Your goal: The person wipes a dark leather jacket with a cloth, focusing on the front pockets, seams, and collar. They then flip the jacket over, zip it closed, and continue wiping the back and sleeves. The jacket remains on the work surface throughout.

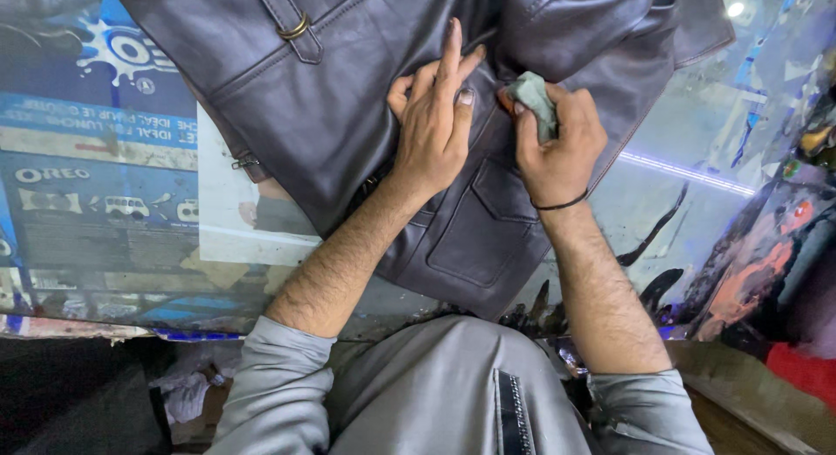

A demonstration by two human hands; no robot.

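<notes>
**Two hands on a dark leather jacket**

A dark brown leather jacket [348,98] lay spread across the glass-topped surface [688,150], over printed sheets. The left hand [433,124] pressed flat on the leather, fingers spread, the index finger pointing away from the person. Just beside it, the right hand [557,146] was closed around a small grey-green cloth [533,98], holding it against the jacket above a flap pocket [488,220].

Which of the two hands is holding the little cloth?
The right hand grips the greenish cloth; the left hand lies flat and empty on the dark leather jacket.
</notes>
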